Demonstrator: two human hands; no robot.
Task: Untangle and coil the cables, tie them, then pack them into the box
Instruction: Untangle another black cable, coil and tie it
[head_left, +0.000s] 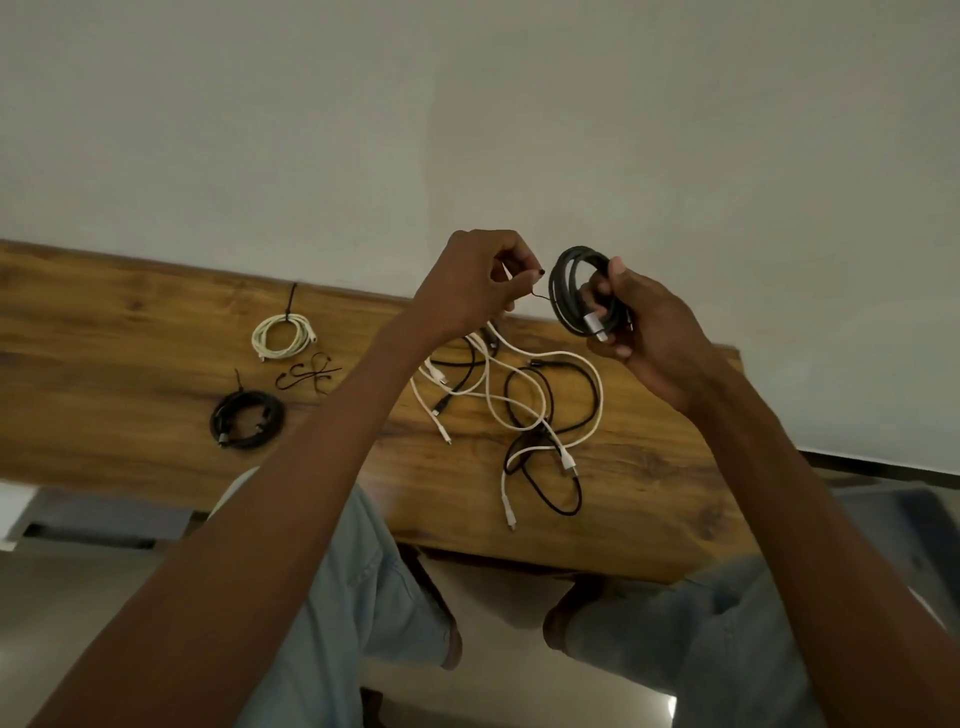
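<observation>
My right hand (644, 322) grips a coiled black cable (566, 283), held up above the far edge of the wooden table (130, 322). My left hand (478, 283) pinches a thin black tie (540, 296) that runs to the coil. Below my hands a tangle of white and black cables (524, 410) lies loose on the table. A tied white coil (283, 335) and a tied black coil (247, 418) rest at the left. No box is in view.
A few loose black ties (306, 374) lie between the two tied coils. The table's far edge meets a plain white wall (467, 130). My knees in light jeans (363, 587) show under the near edge.
</observation>
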